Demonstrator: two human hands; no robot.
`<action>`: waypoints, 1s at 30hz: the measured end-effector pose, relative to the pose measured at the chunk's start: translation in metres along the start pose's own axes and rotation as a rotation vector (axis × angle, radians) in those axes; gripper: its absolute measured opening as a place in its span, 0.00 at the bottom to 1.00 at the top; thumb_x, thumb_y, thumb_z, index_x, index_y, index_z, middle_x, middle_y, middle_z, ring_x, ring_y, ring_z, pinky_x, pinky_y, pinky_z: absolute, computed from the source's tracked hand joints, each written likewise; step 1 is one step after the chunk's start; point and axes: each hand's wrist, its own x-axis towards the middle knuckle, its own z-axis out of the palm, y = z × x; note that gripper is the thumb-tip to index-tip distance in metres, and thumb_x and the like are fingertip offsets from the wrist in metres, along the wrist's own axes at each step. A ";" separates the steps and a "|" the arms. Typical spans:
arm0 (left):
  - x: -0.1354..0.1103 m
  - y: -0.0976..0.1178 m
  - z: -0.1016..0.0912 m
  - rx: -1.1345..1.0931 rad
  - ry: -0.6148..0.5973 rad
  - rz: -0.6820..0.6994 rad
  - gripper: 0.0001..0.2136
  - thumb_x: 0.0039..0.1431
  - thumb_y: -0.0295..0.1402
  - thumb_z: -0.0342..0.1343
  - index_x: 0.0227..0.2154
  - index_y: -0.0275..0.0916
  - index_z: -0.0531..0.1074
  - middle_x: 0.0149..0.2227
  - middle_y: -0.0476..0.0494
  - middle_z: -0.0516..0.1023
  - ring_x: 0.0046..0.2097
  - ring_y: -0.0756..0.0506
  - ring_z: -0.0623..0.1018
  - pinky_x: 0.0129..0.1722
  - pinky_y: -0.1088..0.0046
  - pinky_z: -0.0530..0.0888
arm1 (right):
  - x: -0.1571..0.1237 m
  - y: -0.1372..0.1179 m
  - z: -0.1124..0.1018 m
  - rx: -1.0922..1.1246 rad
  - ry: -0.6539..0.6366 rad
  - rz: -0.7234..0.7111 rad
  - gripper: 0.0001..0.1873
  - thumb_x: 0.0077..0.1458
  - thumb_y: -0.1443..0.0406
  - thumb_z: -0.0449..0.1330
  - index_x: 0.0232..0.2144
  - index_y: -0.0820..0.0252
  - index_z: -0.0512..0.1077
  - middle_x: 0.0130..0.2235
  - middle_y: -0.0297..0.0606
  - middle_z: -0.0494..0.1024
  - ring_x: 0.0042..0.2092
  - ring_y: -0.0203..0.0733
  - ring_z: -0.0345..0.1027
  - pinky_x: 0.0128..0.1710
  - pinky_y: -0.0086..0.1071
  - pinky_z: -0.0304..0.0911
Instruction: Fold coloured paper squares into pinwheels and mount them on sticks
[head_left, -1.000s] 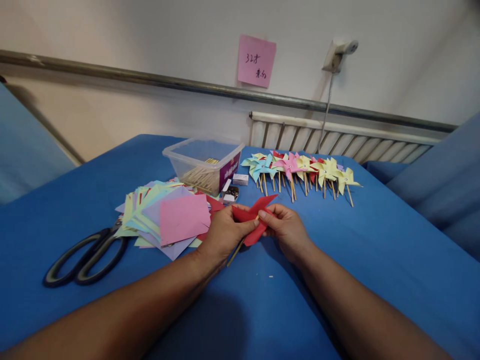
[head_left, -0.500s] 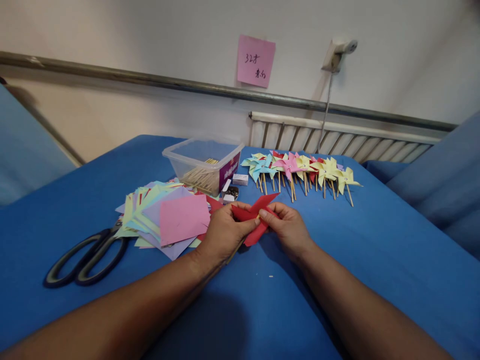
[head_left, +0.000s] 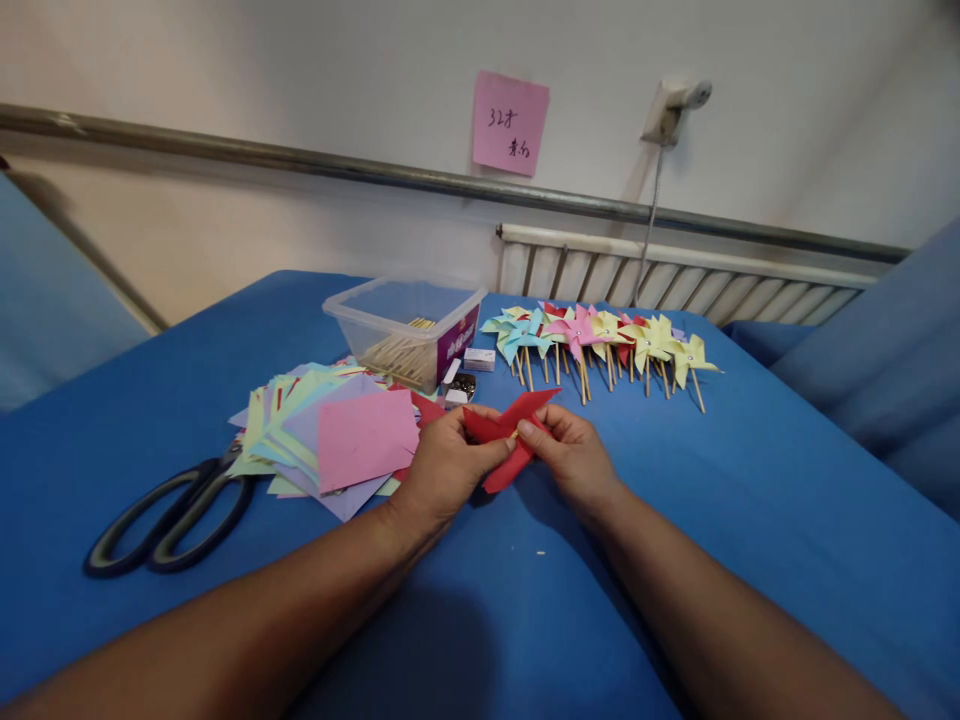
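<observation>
Between my hands is a red paper pinwheel (head_left: 510,471), its folded blades spread above and below my thumbs. My left hand (head_left: 454,455) is closed on its left side, the thumb pressed near the centre. My right hand (head_left: 568,447) pinches it from the right, thumb close to the same spot. Something small and yellowish shows at the centre between the thumbs; it is too small to make out. Left of my hands lies a pile of coloured paper squares (head_left: 367,436), a pink one on top. Behind them stands a small open box of pins (head_left: 464,386).
Large scissors (head_left: 196,510) lie at the left, blades under the paper. A clear plastic tub (head_left: 352,312) holds wooden sticks. A small white box (head_left: 479,359) stands beside it. Several finished pinwheels (head_left: 577,330) lie in a row at the back right of the blue-covered table (head_left: 750,520).
Both hands keep their hold on the red pinwheel at nearly the same place. Its blades and my fingers have shifted only very slightly.
</observation>
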 end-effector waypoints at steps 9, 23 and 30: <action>0.001 -0.003 0.001 -0.042 -0.042 -0.030 0.16 0.40 0.34 0.67 0.33 0.36 0.72 0.27 0.48 0.76 0.28 0.49 0.74 0.29 0.73 0.69 | 0.002 0.004 -0.001 0.011 0.022 -0.009 0.13 0.45 0.58 0.67 0.23 0.60 0.69 0.23 0.28 0.71 0.25 0.31 0.60 0.29 0.28 0.56; -0.001 0.000 -0.002 -0.128 -0.261 -0.132 0.10 0.49 0.38 0.63 0.29 0.36 0.73 0.24 0.49 0.74 0.25 0.51 0.71 0.26 0.76 0.65 | 0.005 -0.003 -0.016 0.099 -0.091 -0.031 0.10 0.48 0.59 0.66 0.27 0.59 0.72 0.27 0.31 0.75 0.29 0.34 0.65 0.34 0.30 0.60; 0.002 0.002 -0.009 -0.417 -0.467 -0.365 0.15 0.58 0.42 0.48 0.28 0.35 0.72 0.24 0.43 0.76 0.24 0.48 0.74 0.25 0.74 0.68 | 0.006 -0.012 -0.022 0.175 -0.146 -0.066 0.07 0.49 0.61 0.66 0.31 0.57 0.76 0.32 0.32 0.77 0.33 0.35 0.67 0.39 0.32 0.61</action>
